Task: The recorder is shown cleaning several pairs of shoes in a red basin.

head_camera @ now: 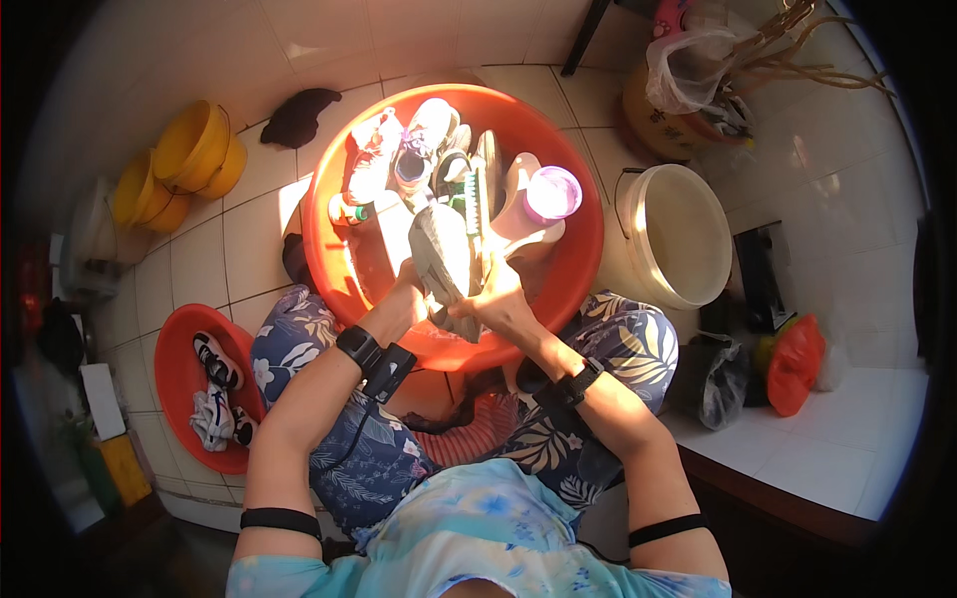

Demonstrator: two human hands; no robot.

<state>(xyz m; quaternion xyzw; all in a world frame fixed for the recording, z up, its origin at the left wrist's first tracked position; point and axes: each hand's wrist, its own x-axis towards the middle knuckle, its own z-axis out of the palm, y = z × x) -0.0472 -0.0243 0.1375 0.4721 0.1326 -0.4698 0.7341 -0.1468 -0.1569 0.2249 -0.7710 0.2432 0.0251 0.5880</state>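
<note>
Over a large red plastic basin, my left hand grips a light-coloured shoe from its left side. My right hand holds a scrubbing brush with white and green bristles along the shoe's right side, its fingers also near the shoe. Beyond them, a pink-and-white sneaker, a sneaker with purple laces and further shoes lie in the basin. A purple-rimmed tub sits at the right. A small orange bottle with a green cap lies at the left.
A smaller red basin with several shoes stands at the left. Yellow buckets are by the wall. A cream bucket stands right of the big basin, near a large planter. A dark cloth lies on the tiled floor.
</note>
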